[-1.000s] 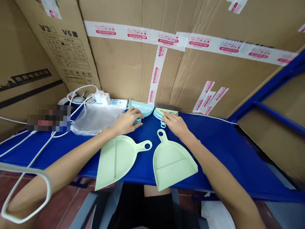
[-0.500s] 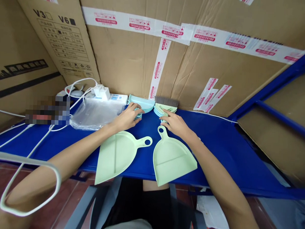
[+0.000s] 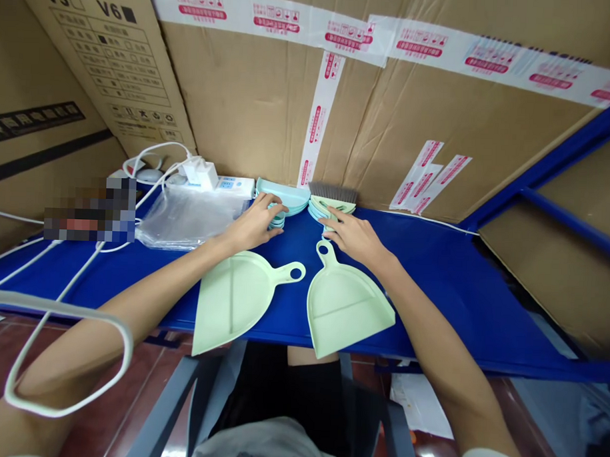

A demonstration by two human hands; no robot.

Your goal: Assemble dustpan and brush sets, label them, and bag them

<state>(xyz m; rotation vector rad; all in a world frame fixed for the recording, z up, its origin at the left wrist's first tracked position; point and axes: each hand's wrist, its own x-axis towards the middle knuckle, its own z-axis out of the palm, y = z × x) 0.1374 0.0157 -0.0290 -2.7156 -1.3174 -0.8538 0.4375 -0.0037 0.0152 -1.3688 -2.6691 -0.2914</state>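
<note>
Light-blue dustpans are stacked at the back of the table, and my left hand has its thumb and fingers around their handle end. To the right is a pile of hand brushes, a green brush with grey bristles on top and blue ones beneath. My right hand grips the handle end of that pile with curled fingers, which partly hide it. Closer to me, a green dustpan lies with its handle to the right. Another green dustpan lies beside it, handle pointing away, just below my right hand.
Clear plastic bags lie left of the blue stack, before a white power strip with plugs and cables. A white cable loop hangs over my left forearm. Cardboard walls the back; a blue frame stands right.
The view has tilted slightly downward. Both hands stay at the same two stacks, with only slight finger shifts. The green dustpans have not moved on the table.
</note>
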